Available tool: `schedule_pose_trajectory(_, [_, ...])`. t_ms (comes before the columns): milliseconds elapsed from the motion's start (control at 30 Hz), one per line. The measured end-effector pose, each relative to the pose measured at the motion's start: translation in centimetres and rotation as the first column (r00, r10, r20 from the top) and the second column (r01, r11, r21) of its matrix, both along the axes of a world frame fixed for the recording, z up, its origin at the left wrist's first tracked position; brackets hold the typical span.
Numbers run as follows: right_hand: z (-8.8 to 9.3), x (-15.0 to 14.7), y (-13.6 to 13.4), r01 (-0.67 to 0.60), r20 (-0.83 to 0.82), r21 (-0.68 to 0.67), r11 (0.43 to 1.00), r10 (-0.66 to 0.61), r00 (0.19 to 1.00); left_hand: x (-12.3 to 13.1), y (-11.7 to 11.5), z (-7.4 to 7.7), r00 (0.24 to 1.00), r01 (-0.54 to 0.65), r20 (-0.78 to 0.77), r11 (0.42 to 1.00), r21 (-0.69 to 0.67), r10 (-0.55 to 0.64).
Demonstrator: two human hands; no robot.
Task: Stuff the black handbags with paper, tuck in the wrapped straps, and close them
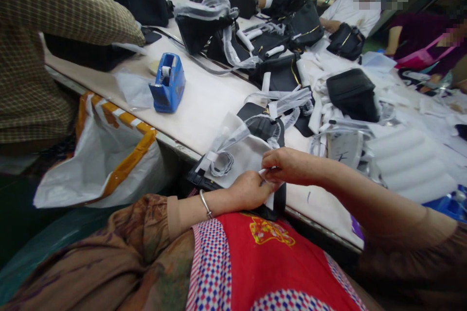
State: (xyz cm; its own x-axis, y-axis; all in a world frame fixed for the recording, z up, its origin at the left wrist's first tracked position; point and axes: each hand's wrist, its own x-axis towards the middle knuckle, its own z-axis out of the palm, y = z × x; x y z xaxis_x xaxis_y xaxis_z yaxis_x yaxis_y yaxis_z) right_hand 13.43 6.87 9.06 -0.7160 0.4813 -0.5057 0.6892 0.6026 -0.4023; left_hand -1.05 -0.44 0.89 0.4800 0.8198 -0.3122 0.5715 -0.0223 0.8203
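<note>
A black handbag [279, 204] lies at the table's front edge against my apron, partly covered by a white sheet [242, 153] of wrapping. On that sheet sits a coiled strap [222, 163] in clear plastic. My left hand [251, 189] is closed at the bag's right side, thumb and fingers pinching white wrapping paper [270, 200]. Meeting it from the right, my right hand [286, 165] is also closed, its fingertips pinched on the same white paper. The fingers hide part of the paper and whatever lies beneath it.
A blue tape dispenser [170, 82] stands on the table at left, behind an open white sack [98, 170] edged with orange tape. Several black bags [352, 92] and plastic-wrapped straps crowd the table. A co-worker's checked sleeve [80, 14] reaches in at left; other people work farther back.
</note>
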Motion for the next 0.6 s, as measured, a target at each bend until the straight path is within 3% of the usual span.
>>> schedule_pose_trajectory(200, [-0.8, -1.2, -0.4, -0.032, 0.151, 0.100, 0.995, 0.016, 0.988, 0.1, 0.1, -0.3, 0.999, 0.017, -0.047, 1.000, -0.007, -0.018])
schedule_pose_trajectory(367, [-1.3, -0.9, -1.0, -0.132, 0.081, 0.221, 0.966, 0.117, 0.990, -0.1, 0.2, -0.4, 0.997, 0.075, -0.027, 0.997, -0.004, -0.075])
schedule_pose_trajectory(433, [-1.5, -0.3, -1.1, -0.085, 0.002, 0.233, 0.969, 0.087, 0.996, -0.1, 0.3, -0.4, 0.997, 0.075, -0.018, 0.997, -0.001, -0.075])
schedule_pose_trajectory(600, [-1.7, 1.2, -1.6, 0.182, -0.243, 0.206, 0.961, -0.130, 0.961, -0.1, 0.4, -0.4, 0.995, 0.093, -0.036, 0.995, 0.039, -0.092])
